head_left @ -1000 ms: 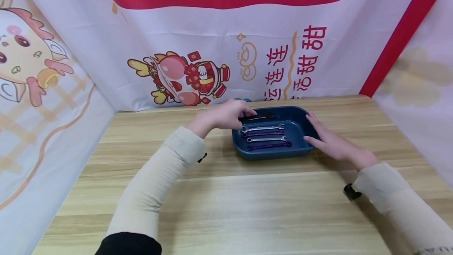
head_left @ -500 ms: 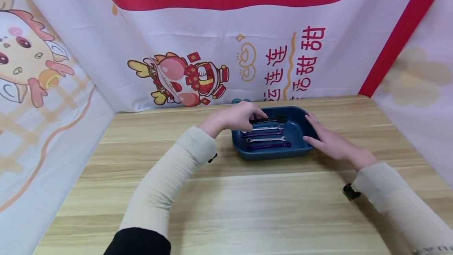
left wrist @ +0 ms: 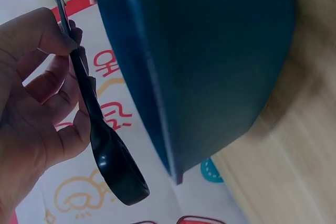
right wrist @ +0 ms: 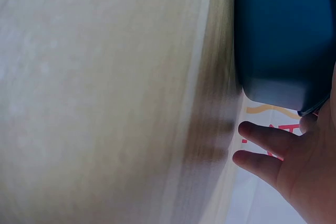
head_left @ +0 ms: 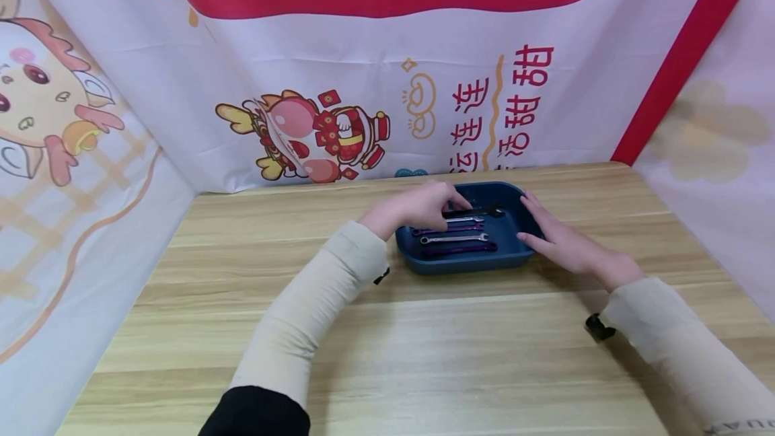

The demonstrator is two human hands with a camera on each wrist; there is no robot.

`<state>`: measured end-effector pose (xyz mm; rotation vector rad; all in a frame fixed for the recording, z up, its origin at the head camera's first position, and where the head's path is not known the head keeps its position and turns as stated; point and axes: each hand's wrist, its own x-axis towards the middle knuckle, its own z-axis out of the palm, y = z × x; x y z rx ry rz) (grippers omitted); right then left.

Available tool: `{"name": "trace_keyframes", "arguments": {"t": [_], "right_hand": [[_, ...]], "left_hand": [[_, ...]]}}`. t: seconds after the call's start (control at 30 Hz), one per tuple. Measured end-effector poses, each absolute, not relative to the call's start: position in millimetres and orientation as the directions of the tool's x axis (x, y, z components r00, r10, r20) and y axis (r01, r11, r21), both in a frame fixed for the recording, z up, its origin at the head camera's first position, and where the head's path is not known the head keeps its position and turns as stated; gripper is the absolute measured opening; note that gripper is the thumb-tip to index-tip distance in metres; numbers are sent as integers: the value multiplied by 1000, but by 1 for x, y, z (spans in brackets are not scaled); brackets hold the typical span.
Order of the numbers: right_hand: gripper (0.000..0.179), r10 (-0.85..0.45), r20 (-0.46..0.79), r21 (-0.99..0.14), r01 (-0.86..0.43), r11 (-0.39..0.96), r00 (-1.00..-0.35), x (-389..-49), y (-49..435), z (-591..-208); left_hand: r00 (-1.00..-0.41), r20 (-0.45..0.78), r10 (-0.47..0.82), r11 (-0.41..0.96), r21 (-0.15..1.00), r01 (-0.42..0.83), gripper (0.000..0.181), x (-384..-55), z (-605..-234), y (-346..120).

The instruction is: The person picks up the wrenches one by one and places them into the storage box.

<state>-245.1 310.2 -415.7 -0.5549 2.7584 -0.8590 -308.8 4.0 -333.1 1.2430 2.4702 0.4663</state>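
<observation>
My left hand [head_left: 424,208] pinches a black combination wrench [left wrist: 88,90] between thumb and fingers. In the head view that wrench lies over the back part of a blue plastic basin [head_left: 514,227], its open end pointing right. Inside the basin, two silver wrenches [head_left: 457,239] and two purple wrenches [head_left: 465,248] lie side by side, partly hidden by my left hand. My right hand [head_left: 563,241] rests at the basin's right end, fingers straight, fingertips right at the rim. In the right wrist view, two of its fingers [right wrist: 268,137] extend apart from the basin wall.
The basin stands near the back edge of a light wood table [head_left: 412,355]. Behind it hangs a white and red printed cloth [head_left: 339,39], and more printed cloth covers the left and right sides. A small teal patch [head_left: 410,172] shows behind the basin.
My left hand has moved right over the basin, carrying the black wrench with it from the back left corner. My right hand has stayed at the basin's right end.
</observation>
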Motion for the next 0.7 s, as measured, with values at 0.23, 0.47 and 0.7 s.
{"name": "trace_keyframes", "arguments": {"t": [0.23,0.47,0.7], "right_hand": [[86,-401,-94,-578,-278,767,-911,-245,310,-415],[86,-411,-88,-577,-290,764,-907,-245,310,-415],[85,-413,-85,-584,-291,758,-907,-245,310,-415]], "left_hand": [[-560,-162,812,564,465,683,52,-305,-341,12],[-548,-173,819,561,442,699,51,-302,-351,20],[-544,-170,822,554,462,693,50,-301,-355,25]]}}
